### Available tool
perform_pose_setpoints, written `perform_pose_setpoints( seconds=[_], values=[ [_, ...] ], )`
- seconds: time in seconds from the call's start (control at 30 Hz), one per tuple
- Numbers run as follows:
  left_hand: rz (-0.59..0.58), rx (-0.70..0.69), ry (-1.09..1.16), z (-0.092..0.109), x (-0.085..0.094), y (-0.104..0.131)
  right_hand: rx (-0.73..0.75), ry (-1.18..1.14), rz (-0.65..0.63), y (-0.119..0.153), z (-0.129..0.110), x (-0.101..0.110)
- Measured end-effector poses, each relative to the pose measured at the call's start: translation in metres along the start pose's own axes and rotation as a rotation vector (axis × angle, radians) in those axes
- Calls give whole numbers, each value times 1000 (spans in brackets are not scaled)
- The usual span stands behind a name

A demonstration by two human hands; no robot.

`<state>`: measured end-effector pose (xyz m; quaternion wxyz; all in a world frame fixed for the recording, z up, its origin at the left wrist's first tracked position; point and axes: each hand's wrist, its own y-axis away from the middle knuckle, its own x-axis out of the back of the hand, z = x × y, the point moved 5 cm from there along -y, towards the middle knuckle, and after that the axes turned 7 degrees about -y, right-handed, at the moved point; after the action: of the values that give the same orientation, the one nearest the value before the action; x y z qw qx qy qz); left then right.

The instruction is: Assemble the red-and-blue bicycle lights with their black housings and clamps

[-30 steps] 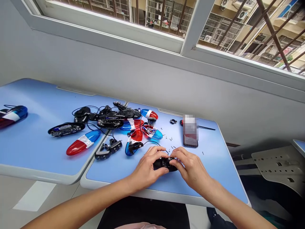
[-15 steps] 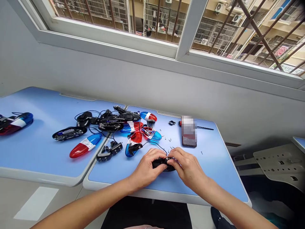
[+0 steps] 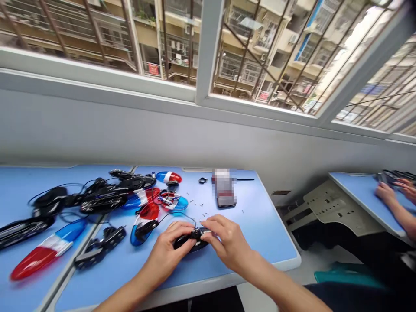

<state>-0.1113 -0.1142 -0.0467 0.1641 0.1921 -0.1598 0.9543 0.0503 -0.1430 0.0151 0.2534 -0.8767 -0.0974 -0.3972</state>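
Observation:
A black oval housing (image 3: pixel 199 247) with a raised clamp-like part on top rests at the front of the blue table. My left hand (image 3: pixel 170 243) grips its left end with thumb and fingers. At the other end, my right hand (image 3: pixel 225 236) pinches the housing near the raised part. A thin black cable rises from behind it toward a black switch piece (image 3: pixel 148 226). That piece lies on a red and blue light cover (image 3: pixel 138 234), left of my hands. Small screws (image 3: pixel 204 214) are scattered just beyond my fingers. Parts of the housing are hidden by my fingers.
Black housings (image 3: pixel 104 199) and cables pile up at the left, with a red, white and blue cover (image 3: pixel 48 251) and black brackets (image 3: pixel 100 247). A phone (image 3: pixel 226 201), a dark rod (image 3: pixel 245 179) and a black ring clamp (image 3: pixel 203 180) lie farther back. Another person's hands (image 3: pixel 386 195) work at the right table.
The camera has turned right, so the table and my hands sit farther left, and another person's hands have come into view. Both my hands keep hold of the black housing.

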Motion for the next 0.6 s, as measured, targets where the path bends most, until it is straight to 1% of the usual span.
perform_pose_setpoints(
  seconds=[0.03, 0.07, 0.1, 0.13, 0.23, 0.27, 0.3, 0.37, 0.43, 0.47, 0.53, 0.6],
  values=[
    [8, -6, -18, -2, 0, 0, 14, 4, 122, 13, 7, 11],
    [10, -10, -32, -4, -1, -1, 17, 39, 272, 28, 17, 27],
    [10, -14, -43, -4, -1, -1, -43, 107, 479, 46, 31, 48],
    [8, -15, -51, -4, -2, -1, -117, 155, 627, 64, 48, 71],
    [1, -17, -55, -3, -2, -1, -357, 272, 1012, 117, 103, 143],
    [2, -15, -55, -3, -2, 0, -458, 309, 1131, 132, 121, 166],
    [4, -14, -53, -3, -2, 0, -560, 334, 1212, 144, 139, 184],
    [10, -22, -46, -3, -2, -1, -742, 366, 1291, 161, 170, 208],
    [15, -35, -38, -3, -3, -2, -887, 385, 1310, 170, 191, 218],
    [17, -41, -34, -3, -3, -3, -941, 390, 1307, 172, 197, 218],
    [22, -49, -23, -1, -2, -4, -1006, 396, 1281, 168, 202, 216],
    [23, -47, -3, 2, -2, -4, -1003, 399, 1227, 155, 198, 213]
  ],
)
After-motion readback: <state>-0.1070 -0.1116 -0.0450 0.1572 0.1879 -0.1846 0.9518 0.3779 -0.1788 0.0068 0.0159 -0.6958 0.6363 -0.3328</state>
